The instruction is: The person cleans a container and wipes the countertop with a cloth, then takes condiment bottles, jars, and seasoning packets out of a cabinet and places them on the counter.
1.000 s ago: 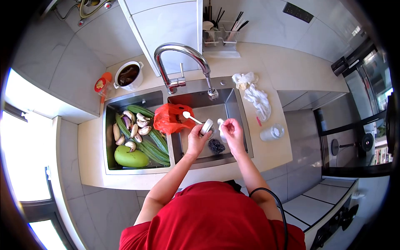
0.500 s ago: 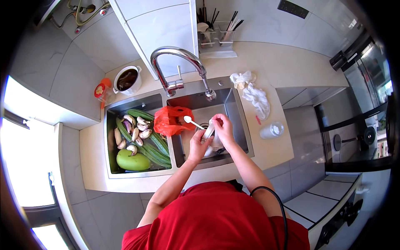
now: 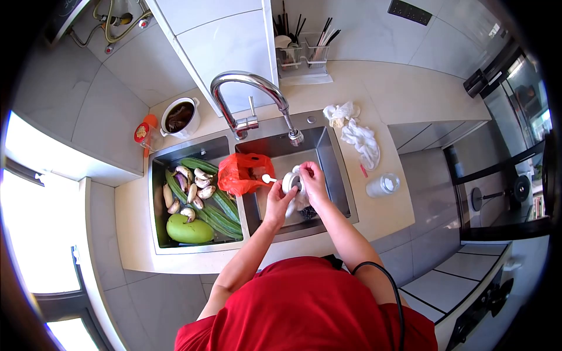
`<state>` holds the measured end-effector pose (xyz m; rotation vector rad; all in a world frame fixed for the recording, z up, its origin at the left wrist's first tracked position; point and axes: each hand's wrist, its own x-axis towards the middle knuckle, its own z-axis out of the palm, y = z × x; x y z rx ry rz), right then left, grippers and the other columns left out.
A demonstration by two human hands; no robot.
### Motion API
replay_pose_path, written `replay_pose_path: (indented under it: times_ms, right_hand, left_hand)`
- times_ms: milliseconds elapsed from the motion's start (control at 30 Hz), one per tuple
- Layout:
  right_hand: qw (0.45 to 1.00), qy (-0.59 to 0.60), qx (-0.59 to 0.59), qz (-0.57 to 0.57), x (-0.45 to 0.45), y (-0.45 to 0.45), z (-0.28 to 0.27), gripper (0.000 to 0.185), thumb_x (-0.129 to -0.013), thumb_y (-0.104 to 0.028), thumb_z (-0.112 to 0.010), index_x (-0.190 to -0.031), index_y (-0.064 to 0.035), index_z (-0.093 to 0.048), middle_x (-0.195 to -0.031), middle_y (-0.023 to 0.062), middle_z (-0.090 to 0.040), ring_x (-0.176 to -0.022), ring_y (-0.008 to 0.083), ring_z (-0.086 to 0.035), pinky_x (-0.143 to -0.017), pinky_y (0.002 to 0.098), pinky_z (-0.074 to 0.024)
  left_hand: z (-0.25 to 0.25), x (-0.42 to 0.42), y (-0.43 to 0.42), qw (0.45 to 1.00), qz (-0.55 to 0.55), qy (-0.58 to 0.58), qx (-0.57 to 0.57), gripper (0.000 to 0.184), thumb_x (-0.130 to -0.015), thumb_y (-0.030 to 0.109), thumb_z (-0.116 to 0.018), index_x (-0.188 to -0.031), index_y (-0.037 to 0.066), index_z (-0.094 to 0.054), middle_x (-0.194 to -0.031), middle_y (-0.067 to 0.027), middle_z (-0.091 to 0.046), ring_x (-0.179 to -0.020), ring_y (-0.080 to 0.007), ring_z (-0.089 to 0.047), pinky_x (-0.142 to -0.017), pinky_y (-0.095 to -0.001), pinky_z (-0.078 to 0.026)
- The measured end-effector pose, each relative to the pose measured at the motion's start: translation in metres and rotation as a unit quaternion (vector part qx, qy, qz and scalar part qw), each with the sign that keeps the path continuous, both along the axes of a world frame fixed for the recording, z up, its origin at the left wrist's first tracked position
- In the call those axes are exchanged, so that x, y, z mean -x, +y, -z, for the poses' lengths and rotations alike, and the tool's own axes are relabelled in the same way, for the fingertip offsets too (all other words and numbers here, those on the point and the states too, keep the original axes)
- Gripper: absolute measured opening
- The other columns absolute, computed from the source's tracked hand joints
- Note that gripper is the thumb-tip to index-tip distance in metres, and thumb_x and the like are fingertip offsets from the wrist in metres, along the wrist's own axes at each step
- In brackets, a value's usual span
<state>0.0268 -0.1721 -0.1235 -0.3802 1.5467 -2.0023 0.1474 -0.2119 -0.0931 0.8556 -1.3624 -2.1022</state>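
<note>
Over the right sink basin (image 3: 344, 190), my left hand (image 3: 277, 202) grips a small round white lid (image 3: 290, 181). A white spoon (image 3: 268, 178) sticks out to the left beside it. My right hand (image 3: 314, 182) is closed on a white cloth (image 3: 301, 200), which hangs down from the fingers and touches the lid. Behind the cloth, a dark scrubber (image 3: 308, 213) lies partly hidden in the basin. A red plastic bag (image 3: 243, 174) rests to the left of my hands, at the divider between the basins.
Green gourds (image 3: 219, 220), small eggplants (image 3: 192, 192) and a large green melon (image 3: 189, 229) fill the left basin. The faucet (image 3: 252, 79) arches behind. White rags (image 3: 361, 140) and a jar (image 3: 384, 185) stand right; a pot (image 3: 180, 118) and red-lidded jar (image 3: 145, 136) stand back left.
My right hand has moved left to the lid, bringing the white cloth against it. The lid has turned in my left hand, and less of the spoon shows. The view has shifted slightly.
</note>
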Motion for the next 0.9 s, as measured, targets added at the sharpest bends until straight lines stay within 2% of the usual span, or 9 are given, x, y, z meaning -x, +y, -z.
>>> replay_pose_path:
  times_ms: [33, 100, 233, 367, 433, 700, 800, 833, 900]
  right_hand:
    - [1.000, -0.001, 0.001, 0.000, 0.000, 0.003, 0.004, 0.008, -0.086, -0.003, -0.060, -0.093, -0.0044, -0.057, -0.085, 0.0031, -0.058, -0.077, 0.0116, -0.056, -0.071, 0.0247, -0.0473]
    - [0.976, -0.216, 0.025, 0.012, 0.001, 0.007, 0.008, 0.006, -0.088, -0.004, -0.058, -0.094, -0.0041, -0.058, -0.088, 0.0048, -0.059, -0.082, 0.0122, -0.058, -0.074, 0.0256, -0.0494]
    - [0.944, -0.323, 0.055, 0.049, 0.003, 0.014, 0.009, 0.008, -0.086, -0.003, -0.059, -0.094, -0.0027, -0.057, -0.091, 0.0072, -0.061, -0.082, 0.0163, -0.060, -0.073, 0.0281, -0.0518]
    - [0.892, -0.426, 0.146, 0.038, -0.027, 0.020, 0.031, 0.014, -0.091, -0.006, -0.052, -0.103, -0.0016, -0.057, -0.104, 0.0098, -0.060, -0.096, 0.0207, -0.059, -0.087, 0.0335, -0.0490]
    - [0.907, -0.381, 0.174, 0.031, -0.038, 0.022, 0.012, 0.009, -0.088, -0.006, -0.056, -0.098, -0.0041, -0.056, -0.102, 0.0095, -0.060, -0.096, 0.0193, -0.058, -0.086, 0.0311, -0.0487]
    - [0.958, -0.254, 0.094, 0.094, -0.035, 0.011, 0.029, 0.014, -0.084, -0.003, -0.061, -0.095, -0.0067, -0.052, -0.091, 0.0058, -0.058, -0.084, 0.0127, -0.055, -0.075, 0.0264, -0.0474]
    - [0.972, -0.075, -0.200, -0.098, -0.015, 0.024, 0.068, 0.035, -0.076, -0.002, -0.065, -0.108, -0.0041, -0.053, -0.101, 0.0104, -0.060, -0.092, 0.0189, -0.058, -0.081, 0.0321, -0.0478]
    - [0.972, -0.076, -0.199, -0.095, -0.014, 0.030, 0.062, 0.035, -0.076, -0.002, -0.065, -0.108, -0.0041, -0.053, -0.101, 0.0104, -0.060, -0.092, 0.0189, -0.058, -0.081, 0.0321, -0.0478]
    - [0.851, 0.399, -0.300, -0.160, -0.018, 0.040, 0.047, 0.054, -0.072, -0.003, -0.066, -0.123, -0.0061, -0.046, -0.114, 0.0161, -0.055, -0.104, 0.0303, -0.056, -0.090, 0.0399, -0.0450]
  left_hand:
    - [0.002, 0.000, 0.006, 0.999, -0.013, 0.036, -0.032, 0.026, -0.087, 0.010, -0.064, -0.110, 0.004, -0.052, -0.099, 0.0000, -0.059, -0.092, -0.0074, -0.054, -0.084, -0.0226, -0.042]
    - [0.004, 0.002, 0.011, 0.996, -0.040, 0.061, -0.057, 0.024, -0.088, 0.009, -0.063, -0.109, 0.004, -0.052, -0.099, 0.0005, -0.058, -0.092, -0.0072, -0.053, -0.084, -0.0223, -0.041]
    - [0.003, 0.016, 0.012, 0.997, -0.048, 0.056, -0.010, 0.023, -0.088, 0.010, -0.063, -0.107, 0.005, -0.052, -0.098, 0.0009, -0.057, -0.090, -0.0065, -0.051, -0.082, -0.0225, -0.040]
    - [0.006, 0.034, 0.010, 0.995, -0.080, 0.033, 0.058, 0.021, -0.086, 0.009, -0.065, -0.103, 0.005, -0.054, -0.091, 0.0012, -0.057, -0.084, -0.0059, -0.051, -0.074, -0.0216, -0.042]
    - [0.023, 0.038, 0.002, 0.975, -0.095, -0.035, 0.196, 0.017, -0.085, 0.007, -0.066, -0.098, 0.005, -0.055, -0.083, 0.0014, -0.058, -0.074, -0.0057, -0.052, -0.066, -0.0207, -0.043]
    - [0.002, 0.012, -0.010, 0.999, -0.031, -0.008, 0.021, 0.023, -0.087, 0.013, -0.064, -0.107, 0.005, -0.055, -0.092, 0.0015, -0.059, -0.085, -0.0054, -0.053, -0.075, -0.0212, -0.042]
    - [-0.034, 0.002, -0.003, 0.998, 0.029, 0.034, 0.033, 0.022, -0.087, 0.011, -0.064, -0.106, 0.002, -0.056, -0.093, 0.0008, -0.060, -0.088, -0.0069, -0.055, -0.080, -0.0203, -0.042]
    - [-0.033, -0.001, -0.014, 0.998, 0.020, 0.015, 0.055, 0.024, -0.087, 0.013, -0.066, -0.107, 0.002, -0.057, -0.093, 0.0012, -0.060, -0.086, -0.0062, -0.055, -0.076, -0.0200, -0.043]
    - [0.005, -0.004, -0.050, 0.998, -0.014, -0.027, 0.049, 0.027, -0.086, 0.016, -0.067, -0.107, 0.003, -0.057, -0.093, 0.0012, -0.061, -0.083, -0.0055, -0.055, -0.072, -0.0200, -0.044]
